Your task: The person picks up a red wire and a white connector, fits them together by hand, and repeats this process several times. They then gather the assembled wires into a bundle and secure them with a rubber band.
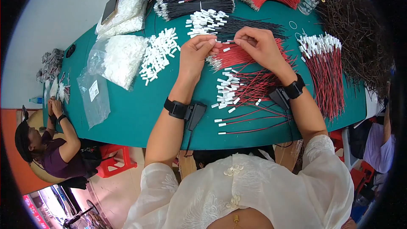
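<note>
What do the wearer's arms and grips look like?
Left grip and right grip: no gloves. Each wrist has a wide black strap with a black wedge-shaped box and thin black cable. Sheer white short sleeves with white embroidery.

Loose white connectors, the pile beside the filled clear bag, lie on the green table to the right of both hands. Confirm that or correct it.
Wrong side: the head view shows the loose white connectors to the left of both the left hand and right hand. They do lie beside the filled clear bag on the green table.
</note>
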The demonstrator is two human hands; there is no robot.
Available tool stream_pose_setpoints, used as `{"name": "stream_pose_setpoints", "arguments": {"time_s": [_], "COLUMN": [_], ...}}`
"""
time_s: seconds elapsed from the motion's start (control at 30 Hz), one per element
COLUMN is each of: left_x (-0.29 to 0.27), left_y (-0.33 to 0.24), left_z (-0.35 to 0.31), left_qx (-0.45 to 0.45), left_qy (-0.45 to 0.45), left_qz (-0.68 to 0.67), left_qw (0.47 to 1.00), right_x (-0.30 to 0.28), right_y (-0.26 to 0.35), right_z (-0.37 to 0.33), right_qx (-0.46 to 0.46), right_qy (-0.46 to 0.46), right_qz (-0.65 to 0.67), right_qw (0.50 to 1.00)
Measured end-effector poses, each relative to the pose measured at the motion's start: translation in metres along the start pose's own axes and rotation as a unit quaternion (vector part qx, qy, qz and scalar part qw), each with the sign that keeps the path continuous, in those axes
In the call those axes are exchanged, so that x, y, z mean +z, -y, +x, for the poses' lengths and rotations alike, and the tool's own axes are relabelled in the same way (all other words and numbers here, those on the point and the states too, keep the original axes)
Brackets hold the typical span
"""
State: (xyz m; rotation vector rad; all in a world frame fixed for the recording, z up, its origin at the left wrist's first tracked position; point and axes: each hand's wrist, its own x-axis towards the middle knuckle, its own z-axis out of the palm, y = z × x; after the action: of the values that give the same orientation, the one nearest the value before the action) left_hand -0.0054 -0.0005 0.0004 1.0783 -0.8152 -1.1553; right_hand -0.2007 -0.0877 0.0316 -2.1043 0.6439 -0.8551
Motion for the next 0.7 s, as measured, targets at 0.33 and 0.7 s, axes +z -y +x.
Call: {"name": "stream_pose_setpoints", "arguments": {"time_s": [0.33,0.7], "left_x": [-0.001,0.002], "left_y": [0.003,0.001], "left_z": [0.000,-0.002], "left_qx": [0.016,0.013], "left_qy": [0.003,0.021], "left_qz": [0.060,0.064], "left_qw": [0.998,0.998], "right_x": [0.004,0.001], "right_y": [0.009,0.007], "right_z": [-0.002,-0.003], "right_qx": [-0.093,-0.108], "right_qy": [-0.009,-0.019], "right_qz": [-0.088,-0.122], "right_qw": [0.992,0.986]}}
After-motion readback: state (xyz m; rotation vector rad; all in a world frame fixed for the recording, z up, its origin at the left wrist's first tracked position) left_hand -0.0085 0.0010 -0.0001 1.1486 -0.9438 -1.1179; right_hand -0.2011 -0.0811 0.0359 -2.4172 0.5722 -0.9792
